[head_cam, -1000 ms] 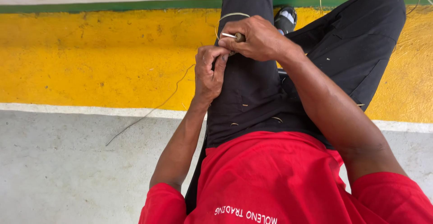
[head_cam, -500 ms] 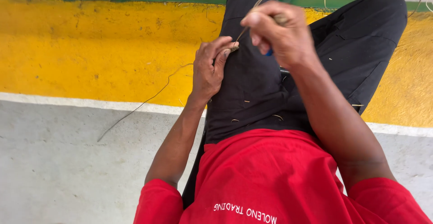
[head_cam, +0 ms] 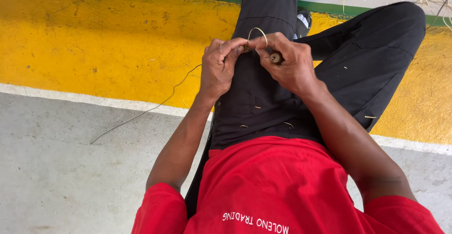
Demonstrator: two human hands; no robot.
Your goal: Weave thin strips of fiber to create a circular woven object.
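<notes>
Two hands meet over the lap: the left hand (head_cam: 217,66) pinches a small woven knot (head_cam: 246,49); the right hand (head_cam: 291,63), closed on a short tool (head_cam: 276,57), loops the fibre strand (head_cam: 258,32). Weaving step; tightening needs steady pull.

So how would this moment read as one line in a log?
left hand: pinches small woven knot | right hand: holds tool handle, bends fibre loop | long strand: trails over floor | seated, black trousers
</notes>
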